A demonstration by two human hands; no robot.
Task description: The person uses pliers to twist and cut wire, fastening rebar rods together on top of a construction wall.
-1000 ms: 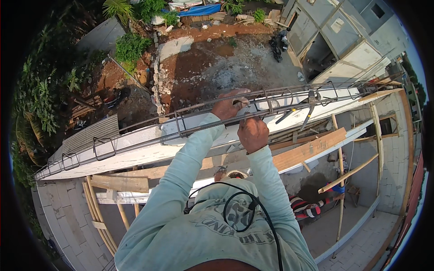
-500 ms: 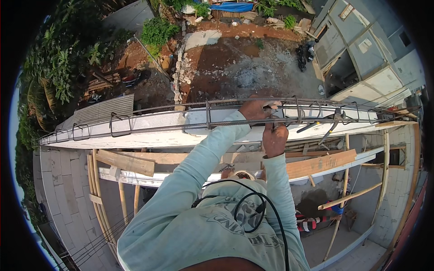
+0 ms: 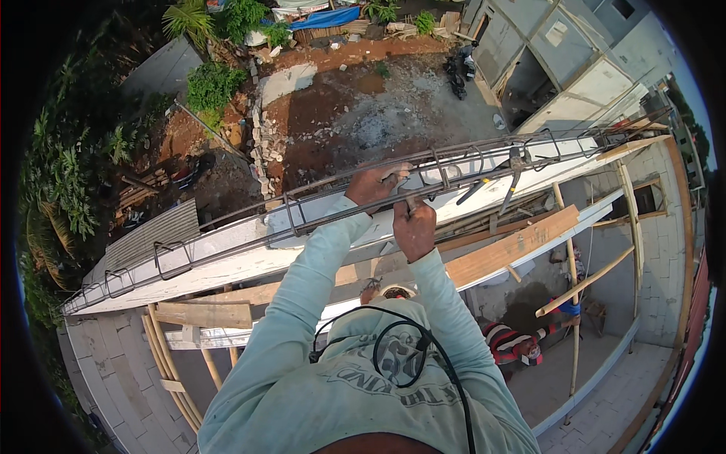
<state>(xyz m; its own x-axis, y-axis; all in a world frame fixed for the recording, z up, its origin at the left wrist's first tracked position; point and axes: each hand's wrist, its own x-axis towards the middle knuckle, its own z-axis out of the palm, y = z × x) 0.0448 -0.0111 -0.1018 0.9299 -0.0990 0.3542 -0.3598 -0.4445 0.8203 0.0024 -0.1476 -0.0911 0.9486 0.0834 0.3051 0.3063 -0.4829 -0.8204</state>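
Observation:
A long rebar cage (image 3: 302, 210) with square stirrups runs along a white block wall top (image 3: 242, 240) in front of me. My left hand (image 3: 372, 187) reaches across the near bar, its fingers curled together within the cage. Close beside it, my right hand (image 3: 414, 231) is closed in a pinch at the near bar. Whatever either hand pinches is too small or hidden to name. To the right, pincers (image 3: 516, 160) with black and yellow handles rest on the bars, handles spread, touched by neither hand.
Wooden planks (image 3: 514, 246) and bamboo poles (image 3: 582, 281) lie and stand below the wall. Another person (image 3: 514, 342) in a striped top is on the lower level at right. Beyond the wall lies a drop to rubble-strewn ground (image 3: 363, 113). A black cable (image 3: 439, 356) hangs over my chest.
The view has turned, so the cage now slopes up to the right and my hands appear farther left. Both hands keep their closed grip at the bars. More of the person below shows.

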